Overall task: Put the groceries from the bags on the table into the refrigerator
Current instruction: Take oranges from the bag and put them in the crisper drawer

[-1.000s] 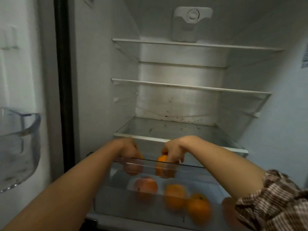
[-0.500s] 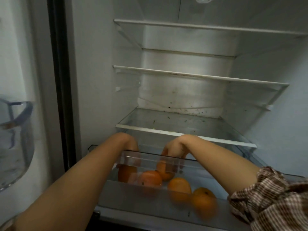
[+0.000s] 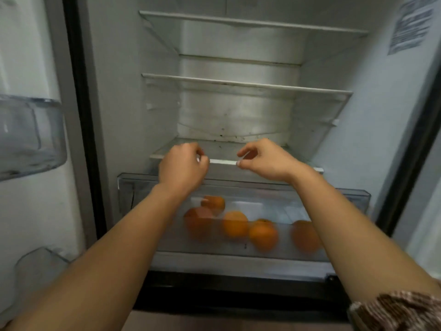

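**Fruit lies in the drawer, and both hands are free above it.**

Nearest, the clear crisper drawer (image 3: 353, 192) stands pulled out at the foot of the refrigerator (image 3: 133, 91). It holds four oranges (image 3: 262, 234), three spread from its middle to its right end and one further back. A redder fruit (image 3: 198, 219) sits towards the left end. Above the drawer's back edge, the left hand (image 3: 182, 169) and right hand (image 3: 265, 161) hang with fingers loosely curled, gripping nothing. They are level with the front edge of the lowest shelf (image 3: 223, 161); I cannot tell if they touch it. Two higher shelves (image 3: 245, 86) lie beyond. This batch looks stowed and the drawer probably still needs pushing in. The bags and table are out of view, so the remainder cannot be judged.
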A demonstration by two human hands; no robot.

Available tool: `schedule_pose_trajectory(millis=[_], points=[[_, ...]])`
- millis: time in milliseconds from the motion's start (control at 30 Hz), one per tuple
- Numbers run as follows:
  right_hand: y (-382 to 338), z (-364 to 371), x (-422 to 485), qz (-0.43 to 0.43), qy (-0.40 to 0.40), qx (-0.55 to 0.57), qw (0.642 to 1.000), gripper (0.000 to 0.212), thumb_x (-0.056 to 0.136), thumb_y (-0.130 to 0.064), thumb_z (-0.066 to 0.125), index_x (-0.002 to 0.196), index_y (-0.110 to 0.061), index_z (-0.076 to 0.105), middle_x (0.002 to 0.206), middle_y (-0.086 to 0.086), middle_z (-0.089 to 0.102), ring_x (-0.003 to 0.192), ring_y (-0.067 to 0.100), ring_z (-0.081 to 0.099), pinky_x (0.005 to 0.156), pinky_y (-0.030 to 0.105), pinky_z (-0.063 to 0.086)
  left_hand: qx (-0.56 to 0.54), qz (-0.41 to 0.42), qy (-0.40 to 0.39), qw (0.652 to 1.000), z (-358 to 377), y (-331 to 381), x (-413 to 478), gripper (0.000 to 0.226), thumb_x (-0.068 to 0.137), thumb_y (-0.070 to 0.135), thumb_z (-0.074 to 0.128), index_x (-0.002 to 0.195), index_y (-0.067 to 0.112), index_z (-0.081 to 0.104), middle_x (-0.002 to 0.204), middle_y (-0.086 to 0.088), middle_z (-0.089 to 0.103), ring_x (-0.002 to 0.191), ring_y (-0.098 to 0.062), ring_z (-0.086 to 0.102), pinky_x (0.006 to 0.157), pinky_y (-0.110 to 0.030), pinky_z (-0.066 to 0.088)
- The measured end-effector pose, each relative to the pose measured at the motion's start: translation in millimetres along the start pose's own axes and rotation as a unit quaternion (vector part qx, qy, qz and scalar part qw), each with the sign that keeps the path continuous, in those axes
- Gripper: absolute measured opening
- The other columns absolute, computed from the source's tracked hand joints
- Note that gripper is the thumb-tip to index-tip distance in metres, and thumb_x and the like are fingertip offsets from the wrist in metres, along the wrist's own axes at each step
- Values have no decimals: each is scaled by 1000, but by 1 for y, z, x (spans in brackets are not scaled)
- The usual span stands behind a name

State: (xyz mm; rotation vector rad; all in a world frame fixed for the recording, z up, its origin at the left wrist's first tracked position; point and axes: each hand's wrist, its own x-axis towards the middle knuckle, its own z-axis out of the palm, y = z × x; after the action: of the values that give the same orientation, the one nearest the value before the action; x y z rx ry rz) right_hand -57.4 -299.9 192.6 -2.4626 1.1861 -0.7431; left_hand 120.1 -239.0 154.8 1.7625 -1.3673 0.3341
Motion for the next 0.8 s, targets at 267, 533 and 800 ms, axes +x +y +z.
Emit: schedule_pose_trajectory(millis=[267, 533, 800], points=[[29, 10, -79, 37, 131, -158, 978, 53, 78, -70, 56, 115, -32, 63, 122, -11, 63, 124, 14, 48, 114, 55, 13, 40, 197, 82, 976, 36, -13, -68, 36, 94, 32, 34, 106, 18, 64, 104, -2, 65, 116, -22, 51, 101, -40, 24], [73, 42, -71, -66, 192, -167, 965, 58, 86, -67, 28, 123, -35, 58, 101, -9, 50, 110, 16, 44, 90, 29, 10, 77, 204, 81, 973, 49, -21, -61, 43, 95, 47, 33, 113, 21, 62, 103, -5, 60, 105, -21, 44, 96, -39, 22], [88, 45, -32, -74, 209, -167, 961, 54, 87, -64, 36, 122, -32, 62, 111, -5, 53, 113, 16, 43, 90, 28, 11, 75, 166, 70, 981, 70, -19, -33, 42, 93, 47, 36, 109, 21, 65, 105, -1, 65, 103, -24, 56, 102, -39, 21]])
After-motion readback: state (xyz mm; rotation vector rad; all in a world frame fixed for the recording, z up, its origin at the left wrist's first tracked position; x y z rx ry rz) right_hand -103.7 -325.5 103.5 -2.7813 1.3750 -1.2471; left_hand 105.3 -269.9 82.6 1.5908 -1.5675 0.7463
